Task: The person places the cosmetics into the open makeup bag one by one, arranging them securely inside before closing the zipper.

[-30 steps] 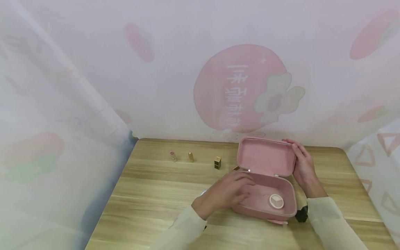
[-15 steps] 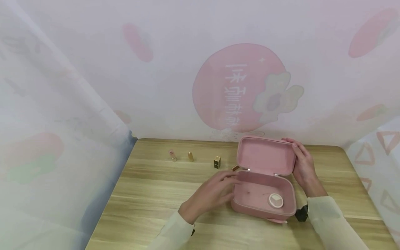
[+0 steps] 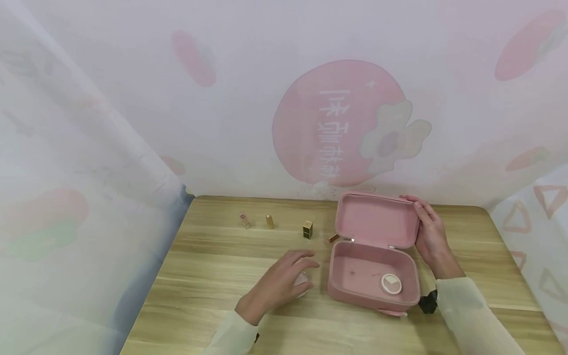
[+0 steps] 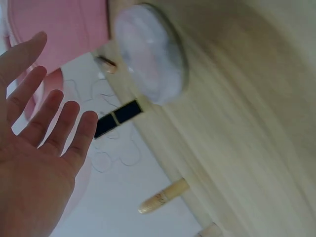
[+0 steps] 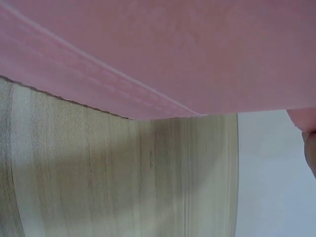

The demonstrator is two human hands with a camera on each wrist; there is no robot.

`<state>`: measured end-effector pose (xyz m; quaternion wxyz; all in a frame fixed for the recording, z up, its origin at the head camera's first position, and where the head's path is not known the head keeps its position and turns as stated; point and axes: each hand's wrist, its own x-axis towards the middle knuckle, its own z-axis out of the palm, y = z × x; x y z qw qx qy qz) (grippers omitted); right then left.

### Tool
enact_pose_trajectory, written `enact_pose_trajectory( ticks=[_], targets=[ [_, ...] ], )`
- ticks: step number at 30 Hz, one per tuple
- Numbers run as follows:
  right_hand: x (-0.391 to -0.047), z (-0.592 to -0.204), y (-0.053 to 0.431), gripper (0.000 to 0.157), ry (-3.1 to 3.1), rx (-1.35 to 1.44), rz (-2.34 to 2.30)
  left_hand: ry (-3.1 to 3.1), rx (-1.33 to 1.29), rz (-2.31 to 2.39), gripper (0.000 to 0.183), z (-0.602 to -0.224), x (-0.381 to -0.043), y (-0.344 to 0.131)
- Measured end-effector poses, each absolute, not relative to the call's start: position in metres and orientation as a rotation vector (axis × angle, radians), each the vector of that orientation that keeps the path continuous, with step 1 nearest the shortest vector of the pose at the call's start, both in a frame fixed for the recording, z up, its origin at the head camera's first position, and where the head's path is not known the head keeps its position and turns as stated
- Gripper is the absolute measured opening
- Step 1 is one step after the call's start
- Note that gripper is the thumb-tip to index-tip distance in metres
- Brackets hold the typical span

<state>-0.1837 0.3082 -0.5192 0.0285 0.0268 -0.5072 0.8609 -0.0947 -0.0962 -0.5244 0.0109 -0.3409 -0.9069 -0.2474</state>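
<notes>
A pink cosmetic case (image 3: 373, 292) stands with its lid raised. A round white eyeshadow compact (image 3: 391, 284) with three-part pan lies inside it. My right hand (image 3: 432, 236) grips the lid (image 3: 379, 219) by its right edge, thumb in front, other fingers mostly hidden behind. Left of the case, my left hand (image 3: 277, 283) hovers over a whitish round item (image 3: 301, 283), which it partly hides. In the left wrist view this round item (image 4: 150, 54) looks pale with a pinkish middle, blurred, and stands apart from the extended fingers (image 4: 74, 123).
Along the back of the wooden table (image 3: 213, 276) stand a pink lipstick (image 3: 245, 220), a gold lipstick tube (image 3: 269, 222) and a black-and-gold lipstick (image 3: 307, 230). A small brown-gold tube (image 3: 333, 237) lies beside the case's hinge. A printed curtain (image 3: 239, 123) rises behind the table.
My left hand has come out of the pink case and moved left, to above the whitish round item. The right hand keeps its grip on the lid.
</notes>
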Motion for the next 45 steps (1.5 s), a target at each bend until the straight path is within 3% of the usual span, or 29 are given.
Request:
enact_pose_trajectory(
  ticks=[45],
  targets=[
    [-0.182, -0.519, 0.313, 0.032, -1.543, 0.093, 2.675, -2.903, -0.970, -0.687, 0.060, -0.576, -0.079, -0.128]
  ],
)
